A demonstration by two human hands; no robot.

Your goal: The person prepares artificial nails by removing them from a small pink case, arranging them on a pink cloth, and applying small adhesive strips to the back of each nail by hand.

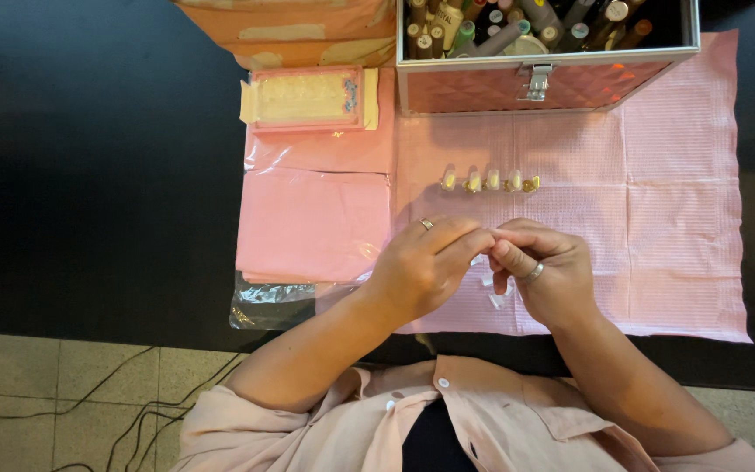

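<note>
My left hand point(425, 267) and my right hand point(545, 273) meet over a pink paper mat point(666, 227), fingertips pressed together near the middle. Something small and pale seems pinched between them, but the fingers hide it. A ring sits on each hand. Just beyond the fingertips lies a short row of several decorated artificial nails point(489, 182), cream and gold. Small clear pieces point(498, 297) lie on the mat under my right hand.
A pink quilted case point(535, 87) with a metal latch holds several polish bottles point(517, 26) at the far edge. A flat pink box point(308, 98) lies left of it, above a stack of pink sheets in a clear bag point(312, 223). Cables point(89, 419) trail on the tiled floor.
</note>
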